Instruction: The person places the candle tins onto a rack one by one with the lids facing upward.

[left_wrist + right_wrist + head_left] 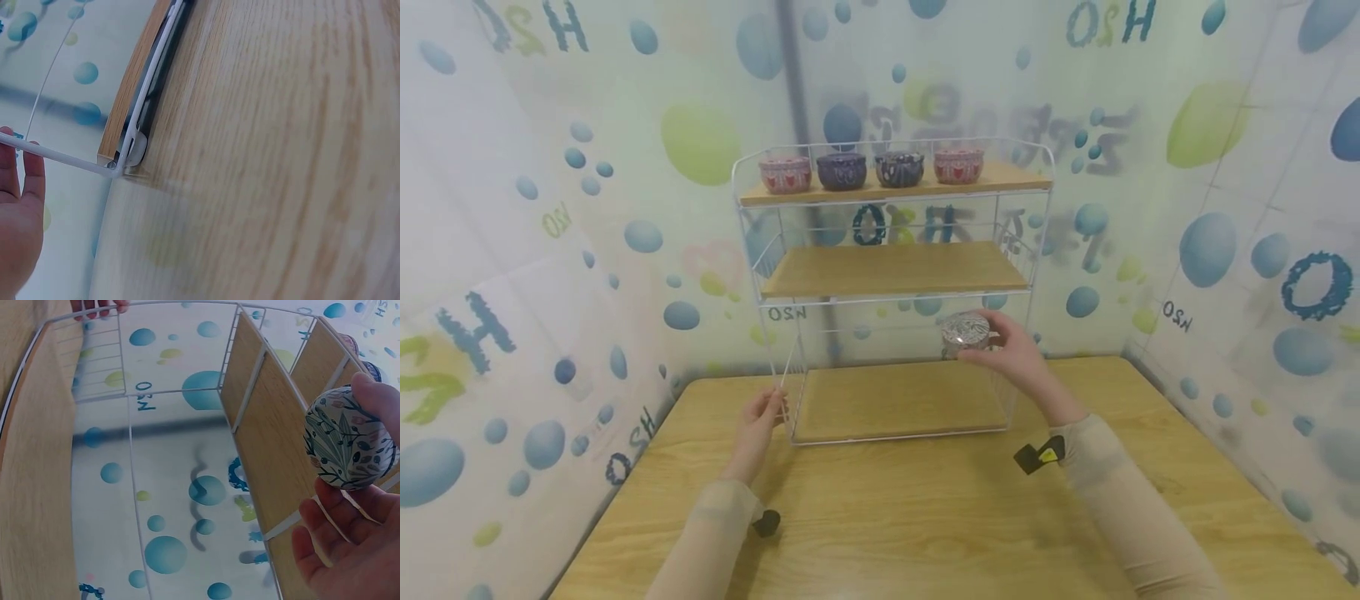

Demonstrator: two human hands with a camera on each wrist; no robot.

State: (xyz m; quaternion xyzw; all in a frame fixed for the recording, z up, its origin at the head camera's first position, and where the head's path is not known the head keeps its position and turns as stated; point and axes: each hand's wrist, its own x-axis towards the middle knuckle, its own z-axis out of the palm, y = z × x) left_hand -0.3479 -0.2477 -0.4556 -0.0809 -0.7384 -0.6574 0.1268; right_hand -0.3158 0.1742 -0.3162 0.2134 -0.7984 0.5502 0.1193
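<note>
My right hand (1011,350) holds a small round tin (965,332) between thumb and fingers, in front of the shelf rack's right side, below the middle board. Dark leaves and pinkish flowers on a pale ground cover the tin in the right wrist view (347,439). At the rack's lower left, my left hand (762,421) grips the white wire post (65,158); its fingertips show behind the wire in the left wrist view. The white wire rack has three wooden boards: top, middle (895,268) and bottom (902,402).
On the top board stand a pink tin (786,176), a dark purple tin (842,172), a dark patterned tin (900,169) and another pink tin (958,167) in a row. The rack stands on a wooden table (910,517) against a bubble-printed curtain (700,233).
</note>
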